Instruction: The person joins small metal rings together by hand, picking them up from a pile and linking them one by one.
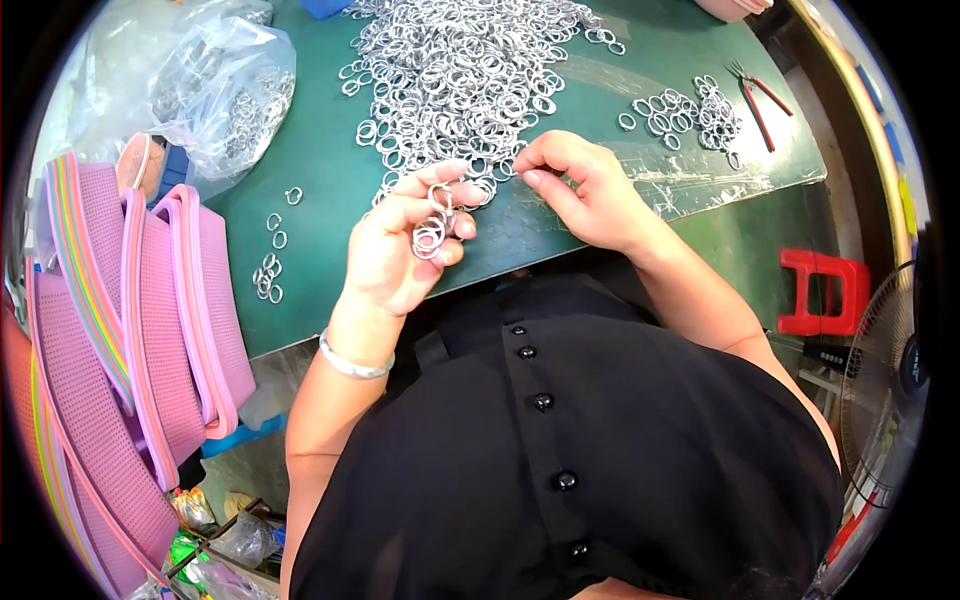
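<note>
Green surface (325,110): carries the pile; near edge toward the person.
Ring pile (460,70): just beyond both hands, long axis running far edge to near edge; neither hand clearly nearer.
Right hand (592,195): thumb and forefinger almost meeting beside the pile; cannot tell whether they grip a ring.
Left hand (388,240): fingers curled, grasping several.
Held rings (430,236): small cluster by the near edge.
</note>
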`<state>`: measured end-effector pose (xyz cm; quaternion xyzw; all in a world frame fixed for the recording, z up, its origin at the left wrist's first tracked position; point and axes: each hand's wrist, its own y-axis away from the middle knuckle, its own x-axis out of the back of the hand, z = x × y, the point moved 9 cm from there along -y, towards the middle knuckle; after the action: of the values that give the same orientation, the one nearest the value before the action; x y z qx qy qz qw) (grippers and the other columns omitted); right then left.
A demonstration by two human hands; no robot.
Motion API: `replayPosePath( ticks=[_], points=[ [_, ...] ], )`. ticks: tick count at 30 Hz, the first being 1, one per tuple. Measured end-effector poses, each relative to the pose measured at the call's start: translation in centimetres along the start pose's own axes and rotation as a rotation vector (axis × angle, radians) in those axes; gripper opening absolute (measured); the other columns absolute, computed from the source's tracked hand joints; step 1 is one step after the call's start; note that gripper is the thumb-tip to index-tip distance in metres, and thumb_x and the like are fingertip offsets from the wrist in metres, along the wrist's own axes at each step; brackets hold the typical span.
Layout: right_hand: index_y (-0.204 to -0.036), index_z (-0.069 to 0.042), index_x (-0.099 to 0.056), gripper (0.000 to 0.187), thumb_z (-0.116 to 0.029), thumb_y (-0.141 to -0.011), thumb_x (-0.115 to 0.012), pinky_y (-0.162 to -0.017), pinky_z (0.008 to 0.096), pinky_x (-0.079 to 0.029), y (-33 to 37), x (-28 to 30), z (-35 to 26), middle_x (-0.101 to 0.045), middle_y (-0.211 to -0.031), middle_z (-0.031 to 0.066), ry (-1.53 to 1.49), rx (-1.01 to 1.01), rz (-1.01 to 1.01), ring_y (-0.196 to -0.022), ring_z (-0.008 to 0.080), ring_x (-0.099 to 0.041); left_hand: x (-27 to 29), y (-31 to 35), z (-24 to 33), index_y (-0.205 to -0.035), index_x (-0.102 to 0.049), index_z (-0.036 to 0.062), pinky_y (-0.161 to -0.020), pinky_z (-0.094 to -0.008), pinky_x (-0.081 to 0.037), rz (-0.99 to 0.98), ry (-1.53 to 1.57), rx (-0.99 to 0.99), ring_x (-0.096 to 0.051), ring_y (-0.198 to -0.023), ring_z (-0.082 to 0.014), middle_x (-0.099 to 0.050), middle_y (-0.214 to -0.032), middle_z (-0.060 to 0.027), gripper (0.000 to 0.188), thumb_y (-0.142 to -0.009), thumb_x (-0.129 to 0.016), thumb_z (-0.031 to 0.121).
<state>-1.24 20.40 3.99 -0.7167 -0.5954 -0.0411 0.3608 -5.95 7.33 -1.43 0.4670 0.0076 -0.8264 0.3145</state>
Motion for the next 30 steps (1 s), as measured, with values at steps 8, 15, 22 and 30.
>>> replayPosePath(
  ticks=[8,15,22,30],
  points=[
    [-0.084,-0.002,-0.057,0.01,-0.001,-0.075,-0.057,-0.063,0.0317,-0.045,-0.2,-0.2,0.3,-0.055,-0.078,0.0103,-0.011,-0.009,0.004,-0.072,0.0255,-0.055,1.6,0.6,7.0,-0.098,-0.051,-0.0025,-0.047,-0.0197,-0.039,0.096,-0.013,-0.188,-0.047,-0.063,-0.0135,-0.051,-0.08,-0.008,0.02,-0.085,-0.046,0.012],
    [-0.084,-0.002,-0.056,0.01,-0.001,-0.074,-0.058,-0.064,0.0317,-0.045,-0.4,-0.3,0.1,-0.056,-0.08,0.01,-0.014,-0.023,-0.007,-0.075,0.0254,-0.055,-1.4,0.7,17.8,-0.103,-0.047,-0.0034,-0.056,-0.022,-0.043,-0.014,0.067,-0.4,-0.047,-0.072,-0.0183,-0.05,-0.088,-0.0135,0.021,-0.086,-0.046,0.008],
    [-0.083,-0.002,-0.055,0.009,-0.001,-0.074,-0.057,-0.064,0.0321,-0.045,0.0,0.1,0.4,-0.056,-0.08,0.0094,-0.01,-0.063,0.008,-0.075,0.0252,-0.056,-5.0,1.9,28.0,-0.103,-0.042,-0.0108,-0.059,-0.0243,-0.043,-0.144,0.064,-0.515,-0.046,-0.076,-0.0213,-0.045,-0.093,-0.0194,0.021,-0.085,-0.043,0.001],
    [-0.085,-0.003,-0.056,0.013,-0.001,-0.072,-0.058,-0.068,0.0335,-0.044,-0.4,-0.2,0.5,-0.055,-0.081,0.0088,0.067,-0.031,0.019,-0.079,0.0262,-0.054,3.3,2.6,35.3,-0.114,-0.043,-0.0058,-0.086,-0.0358,-0.038,0.827,-0.68,-0.795,-0.047,-0.096,-0.0235,-0.043,-0.11,-0.0188,0.038,-0.082,-0.053,0.013]
  ],
)
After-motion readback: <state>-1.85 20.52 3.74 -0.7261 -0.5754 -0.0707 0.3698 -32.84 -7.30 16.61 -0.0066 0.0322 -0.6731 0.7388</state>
